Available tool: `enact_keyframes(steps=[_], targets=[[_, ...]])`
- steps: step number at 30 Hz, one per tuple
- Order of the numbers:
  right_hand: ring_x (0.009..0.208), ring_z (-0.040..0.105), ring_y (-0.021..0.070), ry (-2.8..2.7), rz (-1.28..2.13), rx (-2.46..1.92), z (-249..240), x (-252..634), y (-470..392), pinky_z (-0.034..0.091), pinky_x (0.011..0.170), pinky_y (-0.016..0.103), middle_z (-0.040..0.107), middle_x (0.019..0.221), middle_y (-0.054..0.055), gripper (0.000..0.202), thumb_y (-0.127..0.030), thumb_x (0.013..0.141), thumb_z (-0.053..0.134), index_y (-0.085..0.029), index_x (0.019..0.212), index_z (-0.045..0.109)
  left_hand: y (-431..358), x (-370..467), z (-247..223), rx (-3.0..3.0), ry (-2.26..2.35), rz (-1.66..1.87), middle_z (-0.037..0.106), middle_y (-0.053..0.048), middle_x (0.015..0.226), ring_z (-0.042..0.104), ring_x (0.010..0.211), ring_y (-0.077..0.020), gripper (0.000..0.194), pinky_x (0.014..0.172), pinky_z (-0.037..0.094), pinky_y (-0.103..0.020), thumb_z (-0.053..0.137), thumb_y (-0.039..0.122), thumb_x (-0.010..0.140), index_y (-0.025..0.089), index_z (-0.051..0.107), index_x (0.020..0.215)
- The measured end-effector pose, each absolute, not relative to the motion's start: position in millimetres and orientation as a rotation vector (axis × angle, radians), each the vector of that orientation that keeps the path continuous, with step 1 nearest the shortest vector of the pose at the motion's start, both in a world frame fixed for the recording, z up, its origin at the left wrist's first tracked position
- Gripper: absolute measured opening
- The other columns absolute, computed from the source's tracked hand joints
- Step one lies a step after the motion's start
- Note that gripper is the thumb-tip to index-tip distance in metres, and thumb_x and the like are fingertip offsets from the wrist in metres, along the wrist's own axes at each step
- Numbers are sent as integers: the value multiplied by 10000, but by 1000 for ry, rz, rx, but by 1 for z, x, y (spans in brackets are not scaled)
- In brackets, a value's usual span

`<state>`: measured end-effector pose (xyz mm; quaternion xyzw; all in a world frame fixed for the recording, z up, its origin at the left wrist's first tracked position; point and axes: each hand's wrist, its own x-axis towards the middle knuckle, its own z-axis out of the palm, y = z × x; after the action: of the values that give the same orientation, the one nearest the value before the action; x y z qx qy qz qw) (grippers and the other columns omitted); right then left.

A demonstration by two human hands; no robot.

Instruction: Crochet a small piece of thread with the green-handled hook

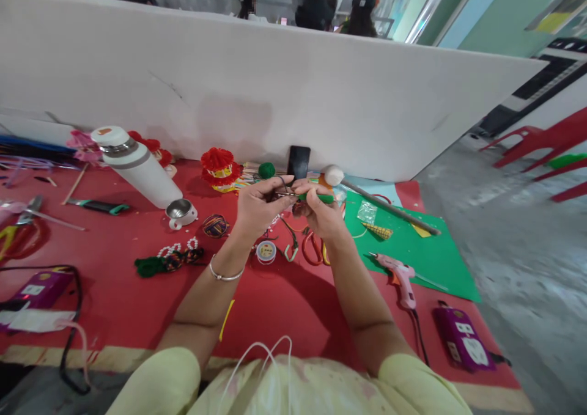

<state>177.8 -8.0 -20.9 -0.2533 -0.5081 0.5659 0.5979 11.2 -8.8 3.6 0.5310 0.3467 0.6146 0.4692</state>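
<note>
Over the middle of the red table, my two hands are close together. My right hand is closed on a crochet hook with a green handle, its thin metal shaft pointing left. My left hand pinches dark yarn at the hook's tip. A small dark yarn piece hangs between the fingers, partly hidden by them. Below the hands lie a thread spool and red-handled scissors. A multicoloured yarn ball rests left of my left wrist.
A white bottle and its metal cup stand left. A pink glue gun lies right, partly on green sheet, near a purple box. A phone leans on the white partition. People sit beyond it.
</note>
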Motion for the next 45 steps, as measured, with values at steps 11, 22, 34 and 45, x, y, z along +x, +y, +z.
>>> enact_keyframes(steps=[11,22,34,45], targets=[[593,635,84,-1136,1302,-667,-16,177,-9,591,588,248,802,862,-7,341,-589,814,875,-288,973,867,-12,-8,18,1297,765,1322,842,-73,907,776,832,-185,418,800,650,-318,946,195,662,174,865,1071],[550,514,90,-1171,1302,-621,-21,180,-7,504,573,279,660,648,-35,377,-609,788,889,-276,964,870,-10,-8,21,1176,711,1263,777,-34,747,655,627,-111,378,588,553,-233,965,188,618,187,888,988],[440,443,93,-1087,1359,-676,-14,177,-6,467,457,269,553,534,-42,630,-876,770,715,-248,735,760,-11,-9,24,1178,696,1168,752,-28,693,607,585,-107,332,536,514,-238,954,194,588,189,888,913],[418,331,55,-1072,1373,-559,-15,169,-8,361,405,220,452,560,-87,612,-819,762,777,-239,666,604,-9,-9,19,1204,688,1136,748,-33,716,543,536,-83,325,506,446,-235,957,221,617,169,884,929]])
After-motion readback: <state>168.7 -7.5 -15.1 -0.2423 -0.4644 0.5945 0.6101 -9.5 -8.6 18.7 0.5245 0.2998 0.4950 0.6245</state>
